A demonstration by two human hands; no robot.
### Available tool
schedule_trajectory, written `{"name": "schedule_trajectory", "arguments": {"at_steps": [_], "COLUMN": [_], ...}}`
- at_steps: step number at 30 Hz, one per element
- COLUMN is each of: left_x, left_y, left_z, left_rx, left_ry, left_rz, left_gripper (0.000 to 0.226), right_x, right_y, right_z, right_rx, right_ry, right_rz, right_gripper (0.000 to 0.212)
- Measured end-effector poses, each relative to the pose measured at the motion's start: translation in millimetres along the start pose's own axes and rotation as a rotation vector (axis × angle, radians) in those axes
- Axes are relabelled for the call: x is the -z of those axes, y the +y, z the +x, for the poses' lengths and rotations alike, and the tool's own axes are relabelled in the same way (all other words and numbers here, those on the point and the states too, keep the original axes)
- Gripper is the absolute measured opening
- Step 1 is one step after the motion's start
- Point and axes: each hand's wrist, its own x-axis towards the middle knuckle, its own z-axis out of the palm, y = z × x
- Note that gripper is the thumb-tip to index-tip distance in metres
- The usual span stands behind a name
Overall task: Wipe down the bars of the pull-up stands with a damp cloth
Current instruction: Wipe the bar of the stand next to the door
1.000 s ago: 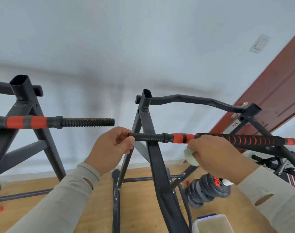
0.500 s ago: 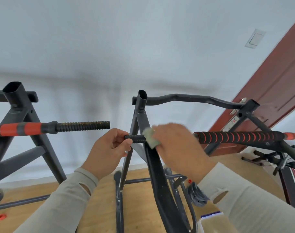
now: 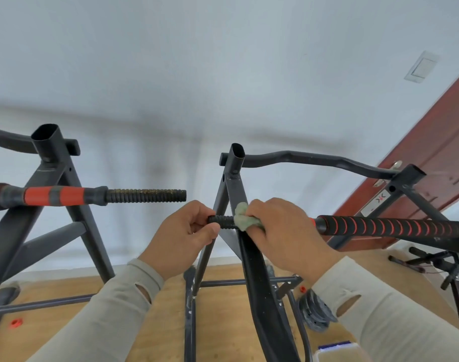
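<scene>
Two dark metal pull-up stands face me. The right stand carries a horizontal bar with black-and-red spiral grip and a ribbed black end. My left hand pinches that ribbed tip. My right hand grips a pale green cloth wrapped round the bar just right of the tip, hiding that stretch. The left stand holds a second bar with red bands and a dusty ribbed end, untouched.
A wooden floor lies below. Dark weight plates sit near the right stand's foot, a white container at the bottom edge. A red-brown door stands at right, more black equipment below it. A small red cap lies bottom left.
My right hand slid the cloth leftward along the right bar from the red bands to the ribbed end, then eased slightly right. My left hand kept its hold on the tip.
</scene>
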Motion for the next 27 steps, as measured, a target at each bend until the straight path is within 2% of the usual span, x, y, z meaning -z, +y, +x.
{"name": "schedule_trajectory", "arguments": {"at_steps": [4, 7, 10, 13, 16, 20, 23, 25, 27], "left_x": [-1, 0, 1, 1, 2, 4, 5, 5, 5], "left_y": [1, 3, 1, 1, 2, 4, 5, 6, 7], "left_z": [-2, -4, -4, -4, -4, -5, -6, -7, -8], "left_rx": [-0.007, -0.002, -0.003, -0.014, -0.003, 0.047, 0.027, 0.015, 0.009], "left_ry": [0.011, 0.026, 0.019, 0.025, 0.029, -0.002, 0.012, 0.011, 0.007], "left_rz": [-0.028, -0.017, 0.046, 0.093, 0.087, 0.02, 0.075, 0.094, 0.106], "left_gripper": [0.015, 0.017, 0.017, 0.018, 0.016, 0.012, 0.016, 0.016, 0.015], "right_x": [-16, -7, 18, 37, 34, 8, -7, -3, 12], "right_y": [-41, -30, 10, 31, 18, -32, -52, -39, -13], "right_z": [20, 21, 12, 6, 8, 16, 19, 16, 8], "right_rx": [0.001, 0.006, -0.021, -0.071, -0.037, -0.004, 0.027, 0.106, 0.208], "right_ry": [-0.05, -0.166, -0.295, -0.325, -0.302, -0.17, -0.141, -0.167, -0.188], "right_rz": [0.134, 0.224, 0.084, -0.075, -0.159, 0.062, 0.179, 0.142, -0.046], "right_gripper": [0.019, 0.015, 0.013, 0.011, 0.013, 0.013, 0.008, 0.017, 0.03]}}
